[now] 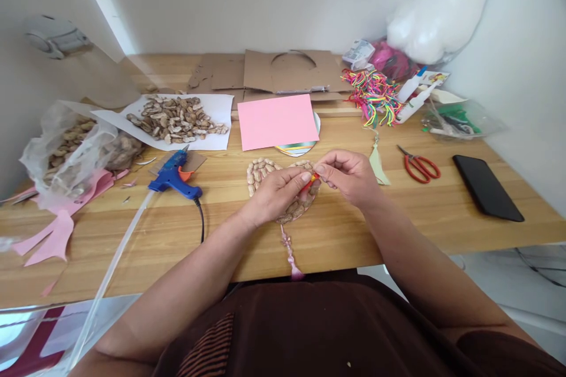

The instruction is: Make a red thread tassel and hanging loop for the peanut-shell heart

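Note:
A heart-shaped piece covered with peanut shells (260, 169) lies on the wooden table in front of me, partly hidden under my hands. From its lower point a pink tassel (289, 250) hangs toward the table's front edge. Over the heart, my left hand (279, 189) is closed, thumb and fingers pinching a red and yellow cord (309, 182). Beside it, my right hand (345, 175) pinches at the same cord's upper end, fingertips close to the left thumb. Most of the cord is covered by my fingers.
A blue glue gun (177, 179) lies left, its cable running forward. Peanut shells (177, 118) sit on white paper behind it. Pink paper (278, 122) and cardboard (287, 70) lie at the back. Colourful cords (371, 94), red-handled scissors (420, 166) and a black phone (486, 187) are right.

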`<move>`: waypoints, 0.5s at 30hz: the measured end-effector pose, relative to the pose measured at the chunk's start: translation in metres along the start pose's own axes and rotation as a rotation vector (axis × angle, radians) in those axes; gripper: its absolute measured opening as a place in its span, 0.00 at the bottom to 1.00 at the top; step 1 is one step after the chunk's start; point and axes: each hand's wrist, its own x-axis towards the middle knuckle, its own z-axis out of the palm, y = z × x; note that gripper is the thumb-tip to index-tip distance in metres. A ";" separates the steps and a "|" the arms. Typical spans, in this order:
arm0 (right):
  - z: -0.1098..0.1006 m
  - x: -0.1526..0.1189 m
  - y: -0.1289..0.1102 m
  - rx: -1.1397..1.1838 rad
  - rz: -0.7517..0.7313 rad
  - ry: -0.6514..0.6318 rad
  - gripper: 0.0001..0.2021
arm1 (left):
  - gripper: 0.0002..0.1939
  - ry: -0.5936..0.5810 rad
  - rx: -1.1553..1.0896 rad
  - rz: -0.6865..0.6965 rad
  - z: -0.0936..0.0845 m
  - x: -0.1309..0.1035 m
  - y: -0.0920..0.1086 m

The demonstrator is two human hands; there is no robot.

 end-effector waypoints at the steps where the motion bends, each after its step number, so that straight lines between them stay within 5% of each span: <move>1: -0.001 0.001 0.000 -0.012 -0.001 0.008 0.14 | 0.25 -0.014 0.015 0.008 0.000 0.000 -0.001; 10: -0.002 0.001 0.007 0.069 -0.020 -0.027 0.13 | 0.18 -0.145 0.014 -0.004 0.001 -0.002 -0.008; 15: -0.003 0.003 0.009 0.126 0.000 -0.010 0.14 | 0.15 -0.014 0.139 0.090 0.003 -0.002 -0.006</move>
